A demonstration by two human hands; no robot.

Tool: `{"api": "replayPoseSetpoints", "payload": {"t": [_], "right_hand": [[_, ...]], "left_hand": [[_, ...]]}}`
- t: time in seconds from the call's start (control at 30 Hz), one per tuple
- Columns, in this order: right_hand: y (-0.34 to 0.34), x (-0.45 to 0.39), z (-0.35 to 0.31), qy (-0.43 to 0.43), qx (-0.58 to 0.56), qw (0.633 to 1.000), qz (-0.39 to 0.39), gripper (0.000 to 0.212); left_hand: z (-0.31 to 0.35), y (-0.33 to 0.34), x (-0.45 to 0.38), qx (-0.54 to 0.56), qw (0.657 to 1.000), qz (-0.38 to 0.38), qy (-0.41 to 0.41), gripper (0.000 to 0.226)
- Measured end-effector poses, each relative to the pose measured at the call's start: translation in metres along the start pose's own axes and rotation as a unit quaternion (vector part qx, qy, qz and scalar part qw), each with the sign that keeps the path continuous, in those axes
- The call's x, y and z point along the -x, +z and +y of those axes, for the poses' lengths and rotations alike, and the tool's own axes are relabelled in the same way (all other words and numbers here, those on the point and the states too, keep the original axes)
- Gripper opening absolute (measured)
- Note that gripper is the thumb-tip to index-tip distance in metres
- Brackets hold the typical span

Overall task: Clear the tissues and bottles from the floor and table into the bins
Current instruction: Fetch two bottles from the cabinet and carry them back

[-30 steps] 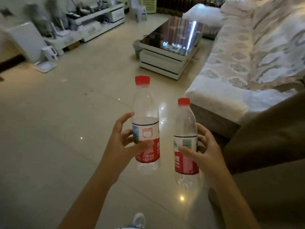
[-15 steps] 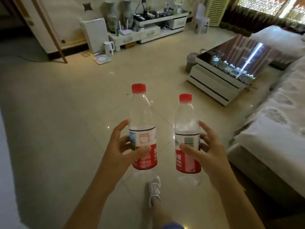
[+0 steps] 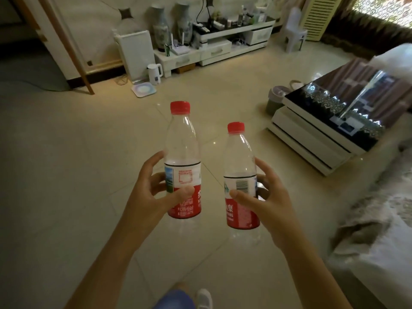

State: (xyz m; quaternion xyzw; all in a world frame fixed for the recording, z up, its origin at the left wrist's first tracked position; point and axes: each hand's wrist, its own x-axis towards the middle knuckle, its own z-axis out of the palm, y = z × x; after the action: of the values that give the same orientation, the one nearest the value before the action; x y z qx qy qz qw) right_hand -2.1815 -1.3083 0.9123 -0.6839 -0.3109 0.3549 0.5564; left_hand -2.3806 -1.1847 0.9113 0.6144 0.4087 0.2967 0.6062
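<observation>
Swinging round, we now face the bin (image 3: 275,99) at the table's (image 3: 316,128) far corner; left hand (image 3: 153,192) grasping one bottle (image 3: 182,157), right hand (image 3: 267,201) grasping the other bottle (image 3: 240,175), both upright above the floor (image 3: 66,175).

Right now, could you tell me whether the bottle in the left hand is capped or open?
Capped: the bottle in the left hand is upright with its red cap on.
</observation>
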Motion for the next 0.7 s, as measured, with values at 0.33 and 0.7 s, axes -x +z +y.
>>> {"api": "replayPoseSetpoints", "payload": {"t": [0.33, 0.7], "right_hand": [[-0.001, -0.234, -0.025, 0.034, 0.008, 0.999, 0.023, 0.090], [-0.036, -0.451, -0.051, 0.043, -0.016, 0.994, 0.096, 0.083]], "left_hand": [[0.009, 0.007, -0.249, -0.008, 1.000, -0.013, -0.001, 0.083], [0.061, 0.052, -0.492, -0.028, 0.995, -0.094, -0.012, 0.081]]}}
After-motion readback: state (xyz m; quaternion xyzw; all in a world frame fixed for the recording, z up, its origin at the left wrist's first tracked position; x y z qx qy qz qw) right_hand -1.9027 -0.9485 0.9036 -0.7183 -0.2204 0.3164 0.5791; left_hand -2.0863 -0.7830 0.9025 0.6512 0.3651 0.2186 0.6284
